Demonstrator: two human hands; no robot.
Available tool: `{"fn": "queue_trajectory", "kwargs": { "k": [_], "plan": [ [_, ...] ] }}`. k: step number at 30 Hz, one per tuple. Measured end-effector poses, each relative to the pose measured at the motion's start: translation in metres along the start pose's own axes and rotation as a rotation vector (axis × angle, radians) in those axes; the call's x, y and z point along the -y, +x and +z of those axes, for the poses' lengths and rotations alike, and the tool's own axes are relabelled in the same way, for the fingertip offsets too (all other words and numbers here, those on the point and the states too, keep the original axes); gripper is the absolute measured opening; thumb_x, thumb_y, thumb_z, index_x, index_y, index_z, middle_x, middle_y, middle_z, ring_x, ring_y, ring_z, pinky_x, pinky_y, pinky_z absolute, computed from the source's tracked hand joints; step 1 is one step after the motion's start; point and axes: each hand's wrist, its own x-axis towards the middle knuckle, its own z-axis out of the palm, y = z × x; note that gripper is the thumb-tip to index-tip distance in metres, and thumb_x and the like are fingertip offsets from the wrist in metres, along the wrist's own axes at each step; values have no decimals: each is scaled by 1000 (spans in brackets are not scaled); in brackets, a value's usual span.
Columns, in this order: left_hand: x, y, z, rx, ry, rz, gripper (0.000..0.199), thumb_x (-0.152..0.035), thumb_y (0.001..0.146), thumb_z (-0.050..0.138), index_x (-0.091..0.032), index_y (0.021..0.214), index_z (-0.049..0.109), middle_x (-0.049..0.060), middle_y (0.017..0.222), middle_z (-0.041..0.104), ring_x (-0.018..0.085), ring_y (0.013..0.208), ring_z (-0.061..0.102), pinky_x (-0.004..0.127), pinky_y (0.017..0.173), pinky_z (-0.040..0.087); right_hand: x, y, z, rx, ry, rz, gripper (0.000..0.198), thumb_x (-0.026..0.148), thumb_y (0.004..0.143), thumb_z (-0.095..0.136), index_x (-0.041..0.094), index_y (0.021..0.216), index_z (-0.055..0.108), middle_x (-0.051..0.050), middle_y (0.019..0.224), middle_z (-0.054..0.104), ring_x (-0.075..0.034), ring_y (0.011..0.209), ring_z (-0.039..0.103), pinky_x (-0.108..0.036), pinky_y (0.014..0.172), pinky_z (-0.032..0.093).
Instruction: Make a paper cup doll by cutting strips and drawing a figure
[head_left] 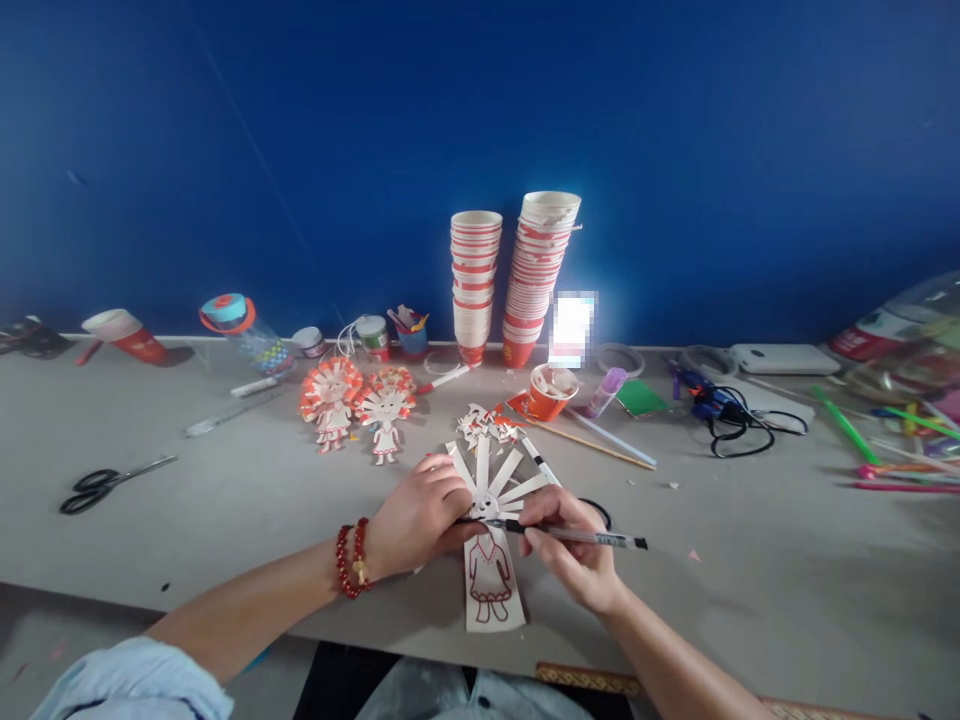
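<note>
A white paper doll (492,590) lies in front of me, its head fringed with cut strips and its dress and legs outlined in dark red. My left hand (424,510), wearing a red bead bracelet (352,558), grips the doll at the left of its head, fingers bent. In my right hand (574,550) is a black gel pen (592,536), held nearly level with its tip at the doll's face. Just behind the doll, a white marker (538,460) rests by a heap of paper scraps (487,427). My left fingertips are partly hidden.
Finished-looking paper dolls (385,440) lie to the left, near scissors (112,483). Two tall stacks of paper cups (474,290) stand by the blue wall, with a cup of scraps (551,392) before them. A glue gun (712,400) with its cord and drinking straws (900,470) are at right.
</note>
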Motion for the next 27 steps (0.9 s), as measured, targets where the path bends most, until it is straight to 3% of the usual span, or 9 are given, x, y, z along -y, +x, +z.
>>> {"fn": "queue_trajectory", "kwargs": {
  "k": [6, 11, 17, 22, 27],
  "plan": [
    [-7, 6, 0, 7, 13, 25, 45, -50, 101, 35, -17, 75, 52, 2, 72, 57, 17, 72, 51, 41, 92, 43, 2, -1, 0, -3, -24, 14, 8, 27, 90, 57, 20, 86, 60, -1, 67, 61, -15, 54, 59, -25, 50, 47],
    [-10, 10, -3, 25, 55, 63, 43, -47, 101, 38, -16, 75, 54, 2, 72, 57, 17, 71, 51, 42, 94, 43, 2, 0, 2, -83, 28, 35, 14, 33, 89, 58, 20, 83, 59, 0, 66, 59, -14, 52, 57, -25, 49, 46],
    [-3, 20, -8, 103, 122, 177, 49, -50, 101, 34, -16, 76, 57, 2, 72, 58, 17, 74, 53, 43, 103, 38, 7, 3, 4, 51, 32, 39, 12, 31, 90, 60, 19, 88, 62, -2, 71, 63, -15, 60, 62, -27, 56, 50],
    [-2, 29, -13, 159, 114, 211, 50, -55, 97, 42, -16, 70, 56, 3, 69, 59, 17, 70, 54, 34, 75, 42, 3, 1, 6, 46, 191, 110, 18, 37, 92, 60, 20, 91, 63, 0, 74, 61, -12, 57, 60, -24, 53, 51],
    [-19, 29, -9, 77, 31, 100, 57, -60, 98, 33, -16, 72, 59, 2, 64, 60, 16, 61, 55, 31, 63, 35, 4, -4, 9, -29, 179, 125, 29, 44, 94, 54, 20, 99, 70, -3, 75, 62, -10, 45, 55, -20, 38, 43]
  ]
}}
